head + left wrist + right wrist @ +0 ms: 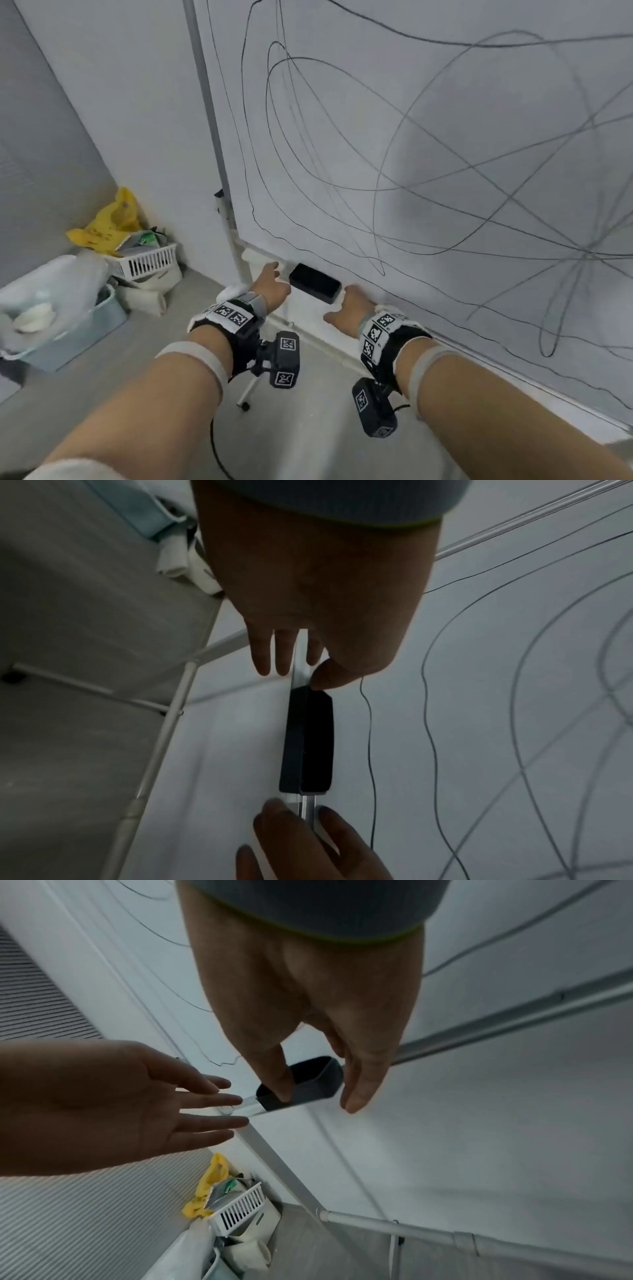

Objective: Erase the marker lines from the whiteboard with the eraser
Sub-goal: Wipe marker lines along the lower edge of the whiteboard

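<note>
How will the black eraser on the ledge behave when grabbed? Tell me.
The eraser looks like a rigid block with crisp edges, so probably stiff in a grip. Its flat faces suggest it would slide, not roll, along the ledge. It is small beside the right hand, so likely light, though weight cannot be seen.

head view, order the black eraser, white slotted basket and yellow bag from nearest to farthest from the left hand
From the left hand:
1. black eraser, just to its right on the board's ledge
2. white slotted basket, on the floor to its left
3. yellow bag, behind the basket, farther left
</note>
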Tool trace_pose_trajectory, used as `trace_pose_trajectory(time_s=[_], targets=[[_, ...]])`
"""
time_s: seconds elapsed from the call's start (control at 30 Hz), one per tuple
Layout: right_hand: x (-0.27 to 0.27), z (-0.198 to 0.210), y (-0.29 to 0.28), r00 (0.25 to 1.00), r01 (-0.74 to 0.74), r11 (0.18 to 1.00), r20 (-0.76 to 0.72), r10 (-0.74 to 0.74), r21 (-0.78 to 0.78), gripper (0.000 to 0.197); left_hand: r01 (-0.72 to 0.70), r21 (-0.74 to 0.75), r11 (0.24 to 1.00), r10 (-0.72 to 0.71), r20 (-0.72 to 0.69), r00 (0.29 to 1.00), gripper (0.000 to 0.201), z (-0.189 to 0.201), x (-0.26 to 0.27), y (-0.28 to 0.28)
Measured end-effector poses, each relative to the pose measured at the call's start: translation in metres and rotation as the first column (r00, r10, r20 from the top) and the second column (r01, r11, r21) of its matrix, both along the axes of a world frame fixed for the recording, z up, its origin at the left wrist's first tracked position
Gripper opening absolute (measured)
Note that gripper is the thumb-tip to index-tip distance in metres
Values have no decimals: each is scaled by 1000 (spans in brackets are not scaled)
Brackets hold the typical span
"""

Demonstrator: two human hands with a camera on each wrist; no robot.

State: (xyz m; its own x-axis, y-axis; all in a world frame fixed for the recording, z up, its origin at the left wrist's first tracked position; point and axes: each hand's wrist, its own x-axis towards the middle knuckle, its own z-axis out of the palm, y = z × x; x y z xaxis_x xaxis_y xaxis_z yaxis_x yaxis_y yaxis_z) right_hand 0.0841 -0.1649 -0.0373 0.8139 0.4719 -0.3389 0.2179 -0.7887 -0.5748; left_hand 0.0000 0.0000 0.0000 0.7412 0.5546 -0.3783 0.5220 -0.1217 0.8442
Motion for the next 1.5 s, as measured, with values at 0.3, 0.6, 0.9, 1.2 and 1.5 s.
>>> trace_pose_trajectory(time_s=[0.3,0.6,0.9,1.2,1.5], targets=[[1,-41,31,929,364,860,-68,-365,357,56,-67,-199,978,90,107,990,67,-37,30,13],[-13,-2,-30,911,360,681,-81,-405,637,51,-85,-296,952,116,90,989,46,-13,28,-33],[-21,30,-196,829,450,564,-88,-553,692,52,130,-558,820,-83,109,991,42,11,29,-203],[-38,9,-396,522,664,452,64,-851,595,33,40,-702,711,-159,-106,982,19,-46,55,-352],[-18,12,-445,421,740,418,122,-899,527,50,25,-776,630,-75,-30,997,14,-58,95,-379]])
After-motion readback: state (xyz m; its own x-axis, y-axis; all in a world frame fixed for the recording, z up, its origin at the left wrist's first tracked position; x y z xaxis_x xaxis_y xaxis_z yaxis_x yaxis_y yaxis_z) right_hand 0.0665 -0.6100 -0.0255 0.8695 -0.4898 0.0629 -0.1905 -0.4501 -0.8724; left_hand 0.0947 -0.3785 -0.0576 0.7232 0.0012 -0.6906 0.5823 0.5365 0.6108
